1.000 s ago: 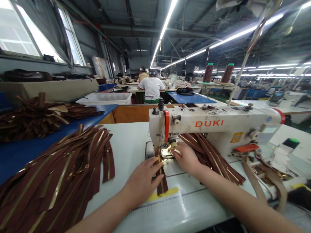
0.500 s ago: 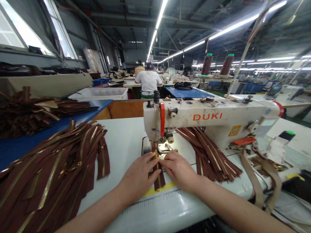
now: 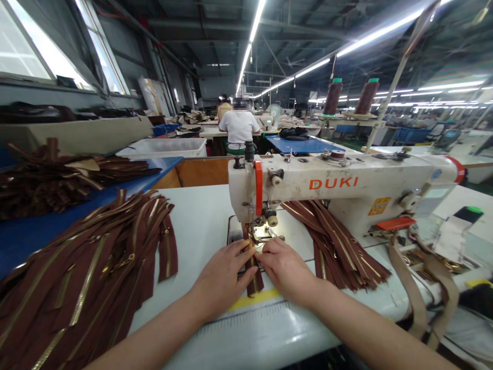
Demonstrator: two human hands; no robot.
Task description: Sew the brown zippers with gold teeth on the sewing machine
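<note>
The white table (image 3: 200, 226) has bare room at 11 o'clock of the hands, between the big zipper pile (image 3: 88, 277) at 9 o'clock, which covers its left edge, and the machine (image 3: 331, 187) at 1 o'clock. A smaller heap (image 3: 335, 241) lies under the machine's arm at 3 o'clock, near the right hand (image 3: 287, 270). That hand and the left hand (image 3: 223, 277) lie flat, gripping nothing, pressing one zipper (image 3: 254, 275) from either side. It runs from the foot (image 3: 263, 235) at 12 o'clock to the yellow tape (image 3: 256, 299) by the near edge.
</note>
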